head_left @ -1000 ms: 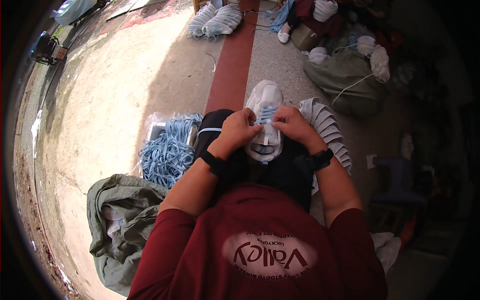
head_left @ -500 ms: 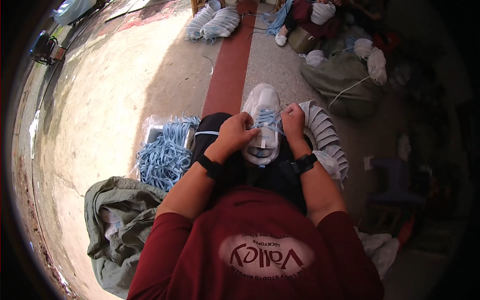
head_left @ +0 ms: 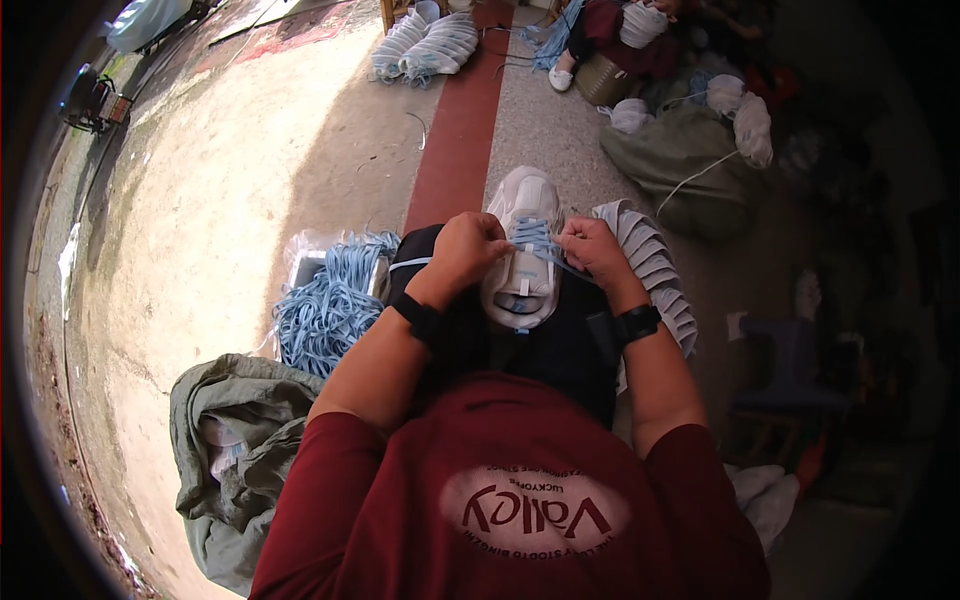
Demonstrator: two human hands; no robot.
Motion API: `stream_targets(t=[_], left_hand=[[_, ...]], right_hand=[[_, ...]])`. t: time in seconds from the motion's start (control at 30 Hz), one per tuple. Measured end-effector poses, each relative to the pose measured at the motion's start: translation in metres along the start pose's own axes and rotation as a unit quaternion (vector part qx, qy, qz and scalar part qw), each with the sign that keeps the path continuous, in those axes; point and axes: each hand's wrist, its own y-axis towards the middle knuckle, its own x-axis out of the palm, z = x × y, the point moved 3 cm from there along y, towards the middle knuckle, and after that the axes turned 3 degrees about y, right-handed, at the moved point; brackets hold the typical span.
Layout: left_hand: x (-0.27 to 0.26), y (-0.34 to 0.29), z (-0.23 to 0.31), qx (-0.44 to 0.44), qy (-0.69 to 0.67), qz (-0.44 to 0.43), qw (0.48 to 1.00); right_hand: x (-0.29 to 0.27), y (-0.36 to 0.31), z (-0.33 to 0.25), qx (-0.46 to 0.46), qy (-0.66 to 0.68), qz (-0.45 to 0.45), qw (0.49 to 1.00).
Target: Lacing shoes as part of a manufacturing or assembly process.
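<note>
A white sneaker (head_left: 522, 280) rests on my lap, its toe pointing away from me. Light blue shoelace (head_left: 532, 233) crosses the tongue in several rows. On the shoe's left side my left hand (head_left: 470, 248) is closed in a pinch at the lacing, and a lace end trails over my left thigh. At the right side my right hand (head_left: 592, 247) pinches the lace near the eyelets, with a strand running down toward my thigh. The exact grip of the fingertips is partly hidden.
A box (head_left: 308, 265) heaped with blue laces (head_left: 335, 310) stands left of my legs. Nearby lies a grey-green sack (head_left: 240, 400). Stacked white shoe pieces (head_left: 655, 265) curve along my right. Another person (head_left: 610, 45) sits at the far right beside a large green sack (head_left: 680, 165).
My right hand has moved slightly down and right, turning outward. My left hand has shifted a little up at the lacing. The sneaker stays in place.
</note>
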Motion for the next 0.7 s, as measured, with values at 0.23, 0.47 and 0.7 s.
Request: stream_targets(t=[0.23,0.47,0.7], left_hand=[[-0.044,-0.034,0.011,0.285,0.185,0.304,0.890],[-0.058,-0.040,0.013,0.259,0.216,0.356,0.872],[0.014,-0.048,0.047,0.310,0.193,0.112,0.924]], right_hand=[[0.035,-0.020,-0.007,-0.237,-0.372,0.175,0.880],[0.033,-0.031,-0.019,-0.073,-0.438,0.093,0.891],[0.043,-0.030,-0.021,-0.061,-0.432,0.130,0.890]])
